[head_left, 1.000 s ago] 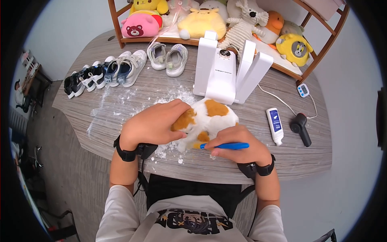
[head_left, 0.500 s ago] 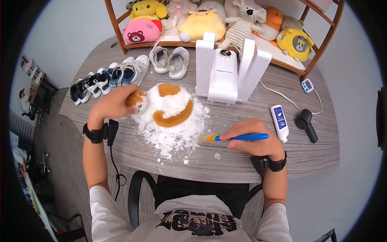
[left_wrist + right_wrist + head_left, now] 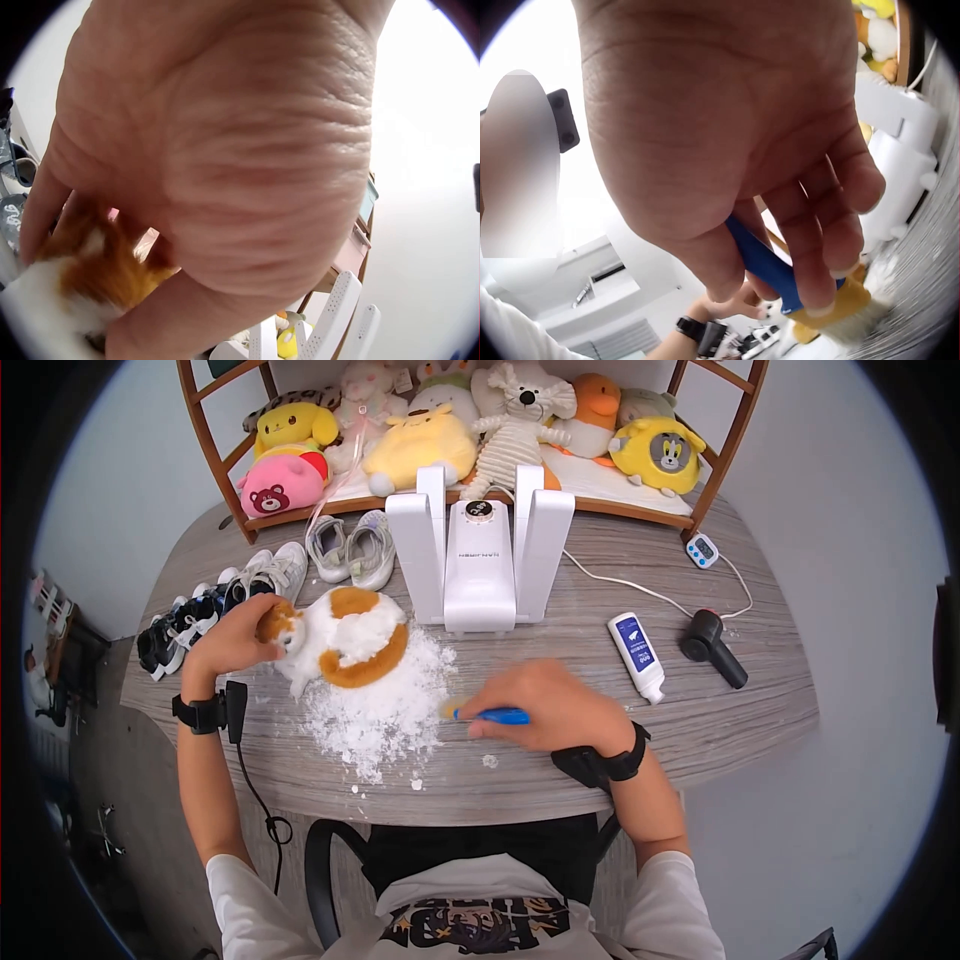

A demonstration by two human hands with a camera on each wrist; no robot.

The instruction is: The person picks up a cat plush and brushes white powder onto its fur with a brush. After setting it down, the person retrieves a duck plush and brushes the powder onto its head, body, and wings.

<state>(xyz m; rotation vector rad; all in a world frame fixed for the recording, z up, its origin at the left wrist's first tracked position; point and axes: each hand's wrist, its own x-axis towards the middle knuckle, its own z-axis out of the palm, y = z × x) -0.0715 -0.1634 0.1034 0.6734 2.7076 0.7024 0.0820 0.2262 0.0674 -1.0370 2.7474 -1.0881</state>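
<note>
Appliance reads NANJIREN. Your left hand grips toy cat, now nearer desk's left edge; right hand pinches brush

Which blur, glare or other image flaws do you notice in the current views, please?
Head: dark, rounded corners and a blurred right hand; left wrist: wall washed out to near white; right wrist: brush bristles blurred.
</note>
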